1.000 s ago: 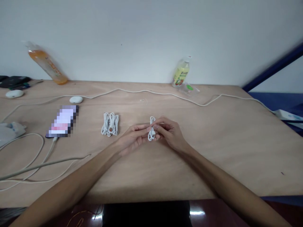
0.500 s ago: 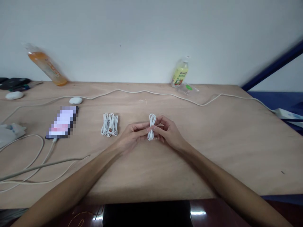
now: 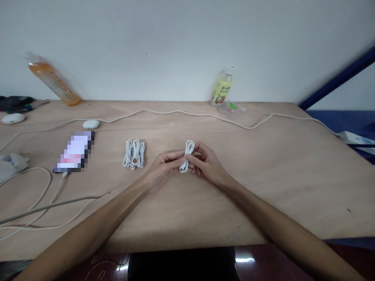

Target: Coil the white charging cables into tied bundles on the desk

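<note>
A small coiled white cable (image 3: 187, 153) is pinched at its middle between my two hands over the wooden table (image 3: 263, 183). My left hand (image 3: 164, 167) grips it from the left with fingertips closed on the bundle. From the right, my right hand (image 3: 206, 164) has its fingers curled round the same coil. A second bundled white cable (image 3: 134, 153) lies flat on the table to the left of my hands, apart from them.
A phone (image 3: 74, 151) with a plugged-in cord lies at the left, with loose grey cords near the left edge. A long white cord (image 3: 181, 113) crosses the back. An orange bottle (image 3: 51, 78) and a yellow bottle (image 3: 222, 88) lean at the wall. A white case (image 3: 90, 124) sits nearby.
The coil has turned from slanted to nearly upright between my fingertips and the hands have drawn closer round its middle. Nothing else has moved.
</note>
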Demonstrator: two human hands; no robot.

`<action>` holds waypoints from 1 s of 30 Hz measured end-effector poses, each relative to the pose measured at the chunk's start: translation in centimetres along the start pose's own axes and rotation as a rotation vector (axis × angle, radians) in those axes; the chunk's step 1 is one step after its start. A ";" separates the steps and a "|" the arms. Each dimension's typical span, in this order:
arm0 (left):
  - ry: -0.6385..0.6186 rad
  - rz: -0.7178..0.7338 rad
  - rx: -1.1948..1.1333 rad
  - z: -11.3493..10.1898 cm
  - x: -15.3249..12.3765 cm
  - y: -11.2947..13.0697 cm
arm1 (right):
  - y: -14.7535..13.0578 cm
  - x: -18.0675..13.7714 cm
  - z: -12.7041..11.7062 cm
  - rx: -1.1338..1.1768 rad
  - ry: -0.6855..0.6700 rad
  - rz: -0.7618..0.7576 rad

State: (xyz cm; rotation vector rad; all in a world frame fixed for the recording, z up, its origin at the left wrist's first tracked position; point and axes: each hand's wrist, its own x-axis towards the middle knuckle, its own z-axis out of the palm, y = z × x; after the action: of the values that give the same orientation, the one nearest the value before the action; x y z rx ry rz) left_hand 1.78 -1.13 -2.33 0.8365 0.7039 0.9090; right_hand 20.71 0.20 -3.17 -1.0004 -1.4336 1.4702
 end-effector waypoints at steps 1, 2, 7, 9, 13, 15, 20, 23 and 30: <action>0.000 -0.002 -0.006 0.0 0.0 0.0 | 0.1 0.1 0.0 0.007 0.014 -0.006; -0.003 0.000 -0.005 -0.1 0.0 0.0 | 0.1 0.1 0.0 0.014 0.032 -0.009; -0.026 0.038 0.120 -0.5 0.1 0.2 | -0.2 0.1 -0.2 0.021 0.090 -0.004; -0.025 0.040 0.195 -0.7 0.2 0.3 | -0.3 -0.1 -0.3 0.003 0.064 -0.034; 0.068 0.075 0.306 -0.7 0.3 0.1 | -0.2 -0.1 -0.4 -0.042 0.063 -0.039; 0.142 0.132 0.317 -0.7 0.5 -0.1 | -0.1 0.0 -0.4 -0.061 0.082 -0.012; 0.218 0.183 0.275 -0.6 0.7 -0.3 | -0.1 -0.3 0.0 -0.060 0.087 -0.017; 0.217 0.161 0.274 -0.7 0.7 -0.1 | -0.2 -0.5 0.1 -0.085 0.082 -0.039; 0.236 0.152 0.269 -0.5 0.5 0.1 | -0.3 -0.6 0.1 -0.098 0.074 -0.061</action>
State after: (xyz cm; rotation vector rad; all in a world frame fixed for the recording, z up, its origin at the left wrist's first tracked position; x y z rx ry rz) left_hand 1.61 -0.51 -2.58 1.0412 0.9931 1.0753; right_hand 20.78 -0.39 -2.88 -1.0508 -1.4814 1.3173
